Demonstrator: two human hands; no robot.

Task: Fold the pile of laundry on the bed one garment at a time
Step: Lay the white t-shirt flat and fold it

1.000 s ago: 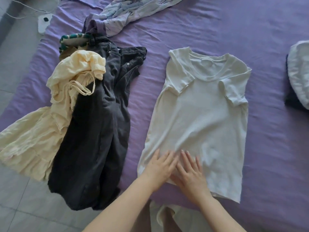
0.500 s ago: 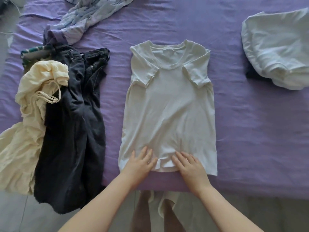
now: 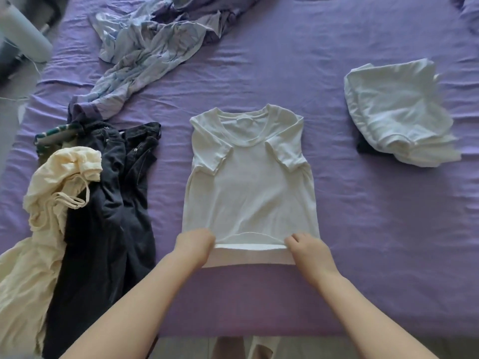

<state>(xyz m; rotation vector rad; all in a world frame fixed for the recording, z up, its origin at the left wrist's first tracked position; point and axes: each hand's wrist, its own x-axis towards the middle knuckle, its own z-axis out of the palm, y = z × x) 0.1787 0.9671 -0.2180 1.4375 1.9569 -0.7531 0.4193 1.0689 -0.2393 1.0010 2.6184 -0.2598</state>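
A white T-shirt (image 3: 248, 187) lies flat on the purple bed (image 3: 375, 229), its sleeves folded inward over the chest. My left hand (image 3: 194, 243) grips the hem at its left corner. My right hand (image 3: 307, 247) pinches the hem at its right corner. Between them the hem is lifted off the bed and pulled taut. To the left lies the unfolded pile: black jeans (image 3: 108, 216), a cream strappy garment (image 3: 49, 216) and a green-striped piece (image 3: 53, 134).
A crumpled pale blue patterned cloth (image 3: 147, 53) lies at the back left. A folded white stack (image 3: 399, 112) sits on something dark at the right. The cream garment and the jeans hang over the bed's front left edge. A white appliance (image 3: 23, 40) stands on the floor, top left.
Both hands lay flat on the shirt's lower part; now they have moved apart to the hem corners, gripped them and raised the hem. The camera view has shifted back and up.
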